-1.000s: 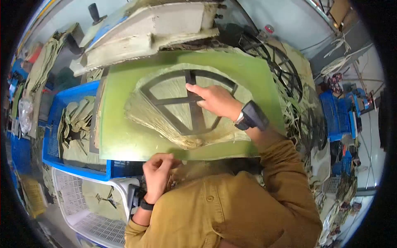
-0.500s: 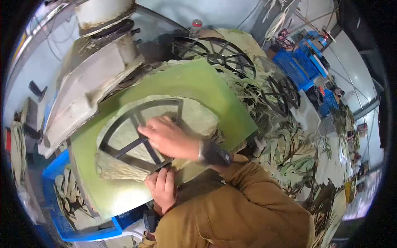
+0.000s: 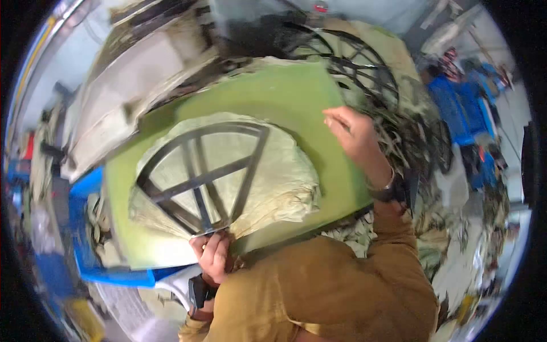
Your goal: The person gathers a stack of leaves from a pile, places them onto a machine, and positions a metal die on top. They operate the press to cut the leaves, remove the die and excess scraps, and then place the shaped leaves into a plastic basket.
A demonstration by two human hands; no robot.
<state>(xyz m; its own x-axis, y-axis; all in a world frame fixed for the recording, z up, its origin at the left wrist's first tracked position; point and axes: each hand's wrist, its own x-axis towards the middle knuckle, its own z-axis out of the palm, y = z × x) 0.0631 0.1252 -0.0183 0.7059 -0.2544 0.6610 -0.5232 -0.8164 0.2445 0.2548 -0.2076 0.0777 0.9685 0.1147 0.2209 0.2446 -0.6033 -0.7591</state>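
A dark fan-shaped frame (image 3: 225,170) with crossing bars lies over a pale, pleated leaf-like sheet (image 3: 285,176) on the green board (image 3: 296,88). My left hand (image 3: 213,256) has its fingers closed round the narrow bottom end of the frame, at the board's near edge. Off to the right, over the board's right edge, my right hand (image 3: 356,137) is raised away from the frame, its fingers bent together; whether anything small is between them is too blurred to tell.
More dark frames (image 3: 364,62) lie behind the board at the right. A blue crate (image 3: 88,251) with leaf pieces sits under its left side. A white machine part (image 3: 137,68) stands at upper left, blue baskets (image 3: 458,108) at far right.
My right hand has left the frame and moved right to the board's edge. More of the frame and the sheet now shows. The view has shifted; my left hand stays at the frame's narrow end.
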